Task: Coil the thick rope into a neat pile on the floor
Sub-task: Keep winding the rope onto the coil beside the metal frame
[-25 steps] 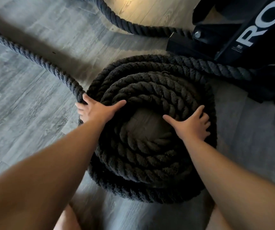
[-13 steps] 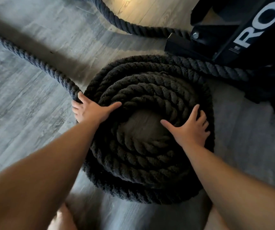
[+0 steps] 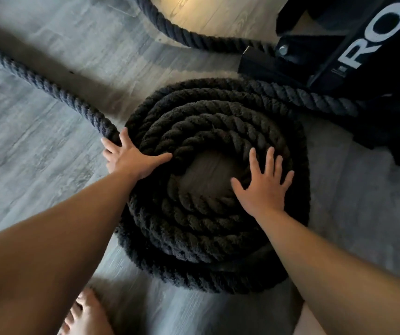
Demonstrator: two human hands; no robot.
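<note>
This looks like a home gym. At two o'clock stands a black steel frame with big white letters "RO" and a bolt at its base, as on a lifting rack. A thick training rope lies on the grey wood-look plank floor, and a bare foot shows at seven o'clock

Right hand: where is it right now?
In the head view, the right hand lies with fingers spread on the right side of the rope coil, by its hollow centre, opposite the left hand at the coil's left edge.
</note>
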